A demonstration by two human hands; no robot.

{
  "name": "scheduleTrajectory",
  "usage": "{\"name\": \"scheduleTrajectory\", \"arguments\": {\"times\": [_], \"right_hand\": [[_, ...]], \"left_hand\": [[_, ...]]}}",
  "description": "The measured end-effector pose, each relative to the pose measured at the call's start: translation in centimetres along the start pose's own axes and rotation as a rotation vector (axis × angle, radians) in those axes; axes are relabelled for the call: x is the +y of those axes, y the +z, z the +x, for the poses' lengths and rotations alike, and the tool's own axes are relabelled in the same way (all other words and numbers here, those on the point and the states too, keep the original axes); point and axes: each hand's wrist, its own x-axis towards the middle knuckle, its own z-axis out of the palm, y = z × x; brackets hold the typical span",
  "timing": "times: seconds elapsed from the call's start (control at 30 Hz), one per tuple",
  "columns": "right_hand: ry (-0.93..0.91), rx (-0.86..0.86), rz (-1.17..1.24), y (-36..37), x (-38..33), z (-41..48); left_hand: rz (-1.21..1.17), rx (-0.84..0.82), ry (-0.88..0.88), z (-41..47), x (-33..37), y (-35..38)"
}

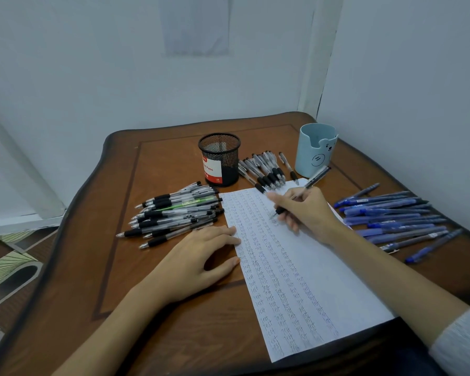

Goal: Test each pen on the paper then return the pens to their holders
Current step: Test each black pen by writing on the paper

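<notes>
A white sheet of paper (318, 280) covered with rows of the written word "test" lies on the wooden table. My right hand (307, 210) grips a clear pen with a black grip (316, 177), tip down on the upper part of the sheet. My left hand (198, 261) rests flat on the table, fingertips pressing the paper's left edge. A black mesh holder (219, 158) and a light blue bear cup (314, 150) stand at the back. Several black pens (174, 215) lie left of the paper, several more (266, 169) between the holders, and several blue pens (396, 218) on the right.
The brown table (152, 321) sits in a corner, with a white wall close behind and on the right. Its left edge drops to a patterned floor (8, 267). One green pen (193, 203) lies in the left pile.
</notes>
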Motion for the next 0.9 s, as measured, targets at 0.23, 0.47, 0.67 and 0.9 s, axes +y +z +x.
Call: {"name": "scheduleTrajectory", "arguments": {"times": [0.23,0.47,0.67,0.9], "right_hand": [[-0.156,0.145,-0.224,0.4,1.0,-0.1],[-0.205,0.119,-0.289,0.3,1.5,0.2],[-0.208,0.101,-0.289,0.4,1.5,0.3],[-0.181,0.1,-0.27,0.2,1.4,0.4]], "left_hand": [[0.01,-0.005,-0.001,0.1,-0.1,0.0],[0.015,-0.003,0.004,0.1,0.0,0.0],[0.016,0.0,0.005,0.1,0.1,-0.1],[0.021,0.003,0.009,0.1,0.1,0.0]]}}
